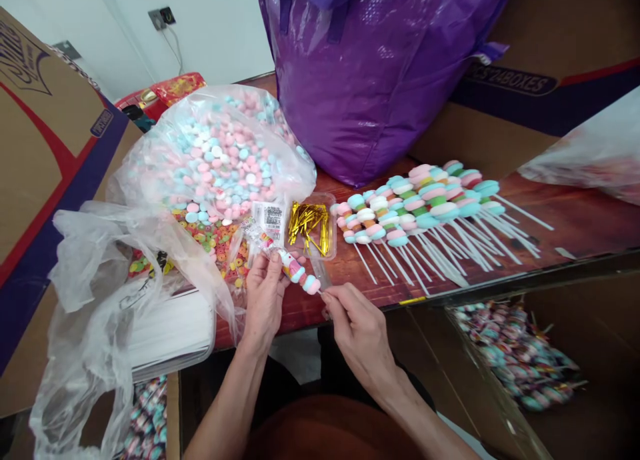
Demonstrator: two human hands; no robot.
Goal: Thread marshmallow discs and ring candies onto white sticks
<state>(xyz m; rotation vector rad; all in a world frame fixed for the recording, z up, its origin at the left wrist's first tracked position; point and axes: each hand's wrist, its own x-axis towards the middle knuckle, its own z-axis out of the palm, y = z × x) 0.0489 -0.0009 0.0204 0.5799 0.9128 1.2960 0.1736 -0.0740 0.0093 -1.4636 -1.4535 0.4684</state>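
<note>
My left hand [263, 293] is closed around a candy skewer [299, 273] of pink, white and blue pieces, partly slid into a clear wrapper [255, 233]. My right hand [355, 327] pinches the skewer's thin white stick end near the table's front edge. Just beyond the hands sits a small clear tray of gold twist ties [311, 227]. To the right lies a row of several finished pastel candy skewers [425, 207], sticks pointing toward me.
A big clear bag of pastel candies [220, 153] and colourful ring candies [220, 243] lies at left, with loose plastic [100, 273]. A purple bag [380, 73] stands behind. Cardboard boxes flank the wooden table [575, 220]; a box of wrapped skewers [515, 353] sits lower right.
</note>
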